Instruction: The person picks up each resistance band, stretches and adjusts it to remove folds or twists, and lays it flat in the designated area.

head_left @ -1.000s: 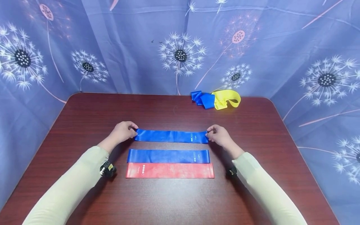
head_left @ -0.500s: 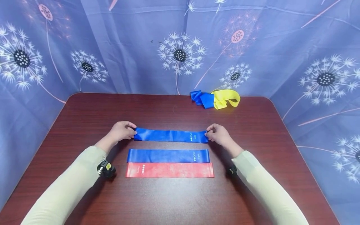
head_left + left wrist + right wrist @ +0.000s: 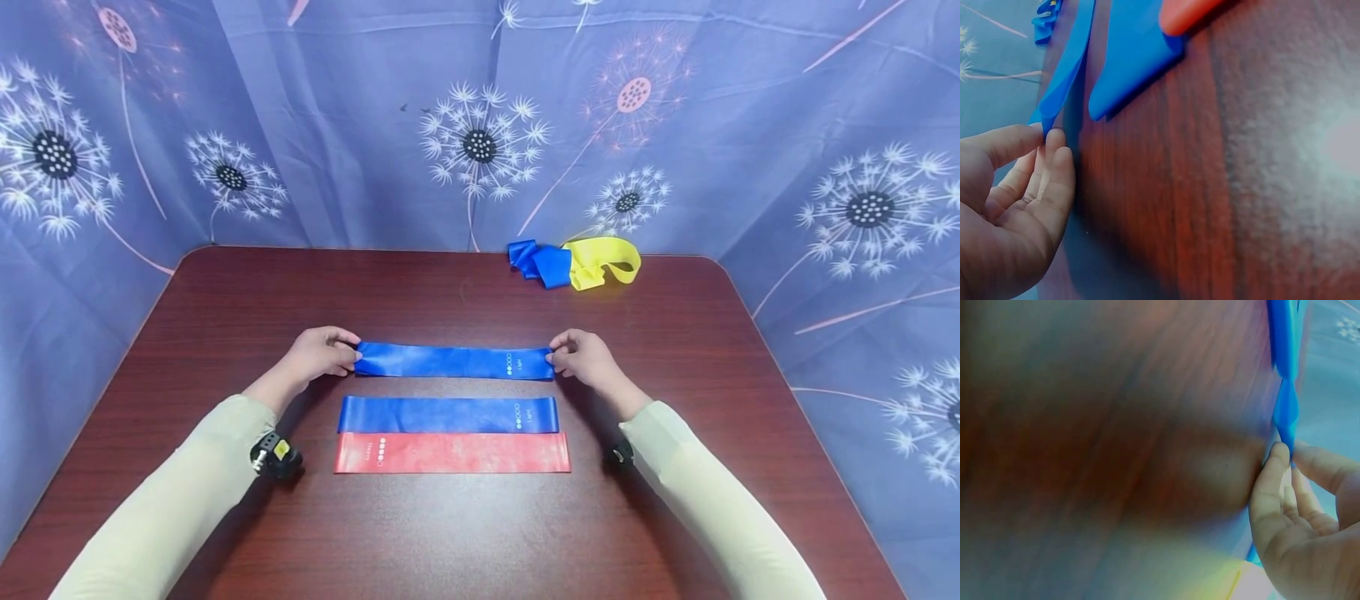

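Observation:
A blue resistance band (image 3: 450,362) marked "Light" is stretched flat between both hands, just beyond the other laid-out bands. My left hand (image 3: 321,353) pinches its left end between thumb and fingers; the left wrist view shows the band (image 3: 1063,87) running away from the fingertips. At the right end, my right hand (image 3: 583,357) pinches the band, which narrows into the grip in the right wrist view (image 3: 1286,406). Nearer the body lies a second blue band (image 3: 442,415), also marked "Light". Against its near edge is a red band (image 3: 465,453) marked "Heavy".
At the back of the brown table (image 3: 450,542), a crumpled blue band (image 3: 551,267) lies against a curled yellow band (image 3: 600,262). A blue curtain (image 3: 337,125) with dandelion prints stands behind and beside the table.
My left hand has shifted slightly left with its end of the blue band. The right hand has barely moved, and the other bands lie as before.

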`<state>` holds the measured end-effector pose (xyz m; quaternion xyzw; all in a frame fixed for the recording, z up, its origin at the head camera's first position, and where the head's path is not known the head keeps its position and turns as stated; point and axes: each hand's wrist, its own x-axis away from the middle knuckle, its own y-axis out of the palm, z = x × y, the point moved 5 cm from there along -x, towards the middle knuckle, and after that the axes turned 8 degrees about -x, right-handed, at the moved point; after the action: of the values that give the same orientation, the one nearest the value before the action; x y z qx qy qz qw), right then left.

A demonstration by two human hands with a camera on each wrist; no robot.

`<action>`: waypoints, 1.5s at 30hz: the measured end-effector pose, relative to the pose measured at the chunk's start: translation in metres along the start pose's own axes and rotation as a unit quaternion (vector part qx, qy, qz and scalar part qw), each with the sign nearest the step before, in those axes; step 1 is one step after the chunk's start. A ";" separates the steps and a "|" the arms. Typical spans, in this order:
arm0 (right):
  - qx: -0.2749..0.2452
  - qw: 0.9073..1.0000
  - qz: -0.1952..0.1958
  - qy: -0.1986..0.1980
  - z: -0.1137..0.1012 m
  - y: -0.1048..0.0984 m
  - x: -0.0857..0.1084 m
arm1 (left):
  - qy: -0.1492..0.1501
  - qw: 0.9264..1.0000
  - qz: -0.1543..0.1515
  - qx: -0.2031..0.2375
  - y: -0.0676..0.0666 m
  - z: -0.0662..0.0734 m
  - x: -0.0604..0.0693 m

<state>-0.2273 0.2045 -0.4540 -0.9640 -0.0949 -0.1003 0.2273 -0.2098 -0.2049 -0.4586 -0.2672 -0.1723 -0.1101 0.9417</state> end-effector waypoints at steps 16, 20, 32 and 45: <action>0.005 1.000 -0.021 0.020 0.004 0.006 0.007 | -0.006 1.000 -0.016 -0.008 -0.002 -0.008 0.008; 0.010 1.000 -0.023 0.018 0.002 0.006 0.009 | 0.001 1.000 -0.017 -0.012 -0.002 -0.008 0.012; 0.031 0.999 -0.027 0.024 0.004 0.008 0.008 | 0.017 0.999 -0.023 -0.036 0.000 -0.011 0.016; 0.036 0.998 -0.049 0.000 0.004 0.007 0.011 | 0.011 0.996 -0.034 -0.085 0.002 -0.008 0.021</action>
<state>-0.2140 0.2017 -0.4583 -0.9493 -0.1457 -0.1081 0.2569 -0.1882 -0.2101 -0.4575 -0.3390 -0.1606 -0.1596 0.9131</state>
